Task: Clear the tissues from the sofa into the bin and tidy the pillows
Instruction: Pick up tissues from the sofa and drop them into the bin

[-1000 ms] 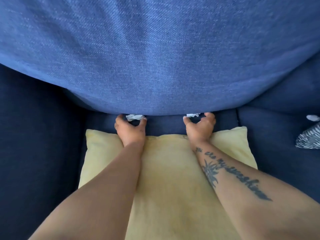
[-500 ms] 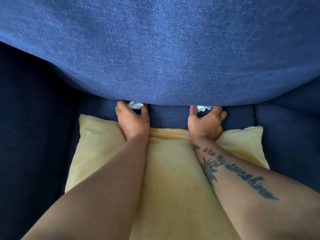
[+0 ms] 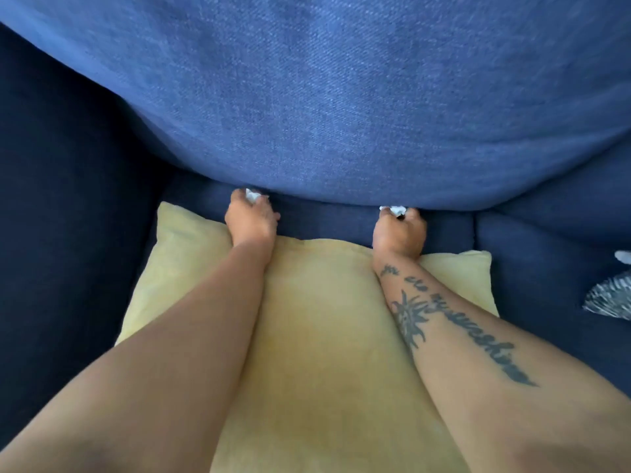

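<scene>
A yellow pillow (image 3: 327, 336) lies flat on the dark blue sofa seat (image 3: 532, 247), under both my forearms. My left hand (image 3: 251, 220) reaches past its far edge and is closed on a crumpled white tissue (image 3: 252, 195). My right hand (image 3: 399, 233) is closed on a second white tissue (image 3: 396, 210). Both hands sit at the foot of the big blue back cushion (image 3: 341, 97), which fills the upper view and hides whatever lies behind them.
At the right edge lies a black-and-white patterned pillow (image 3: 611, 298), with another white tissue (image 3: 623, 257) just beyond it on the seat. The dark sofa arm (image 3: 61, 199) rises on the left.
Both hands have closed from spread fingers into fists around the tissues. The view has swung, bringing the patterned pillow and tissue back in at the right.
</scene>
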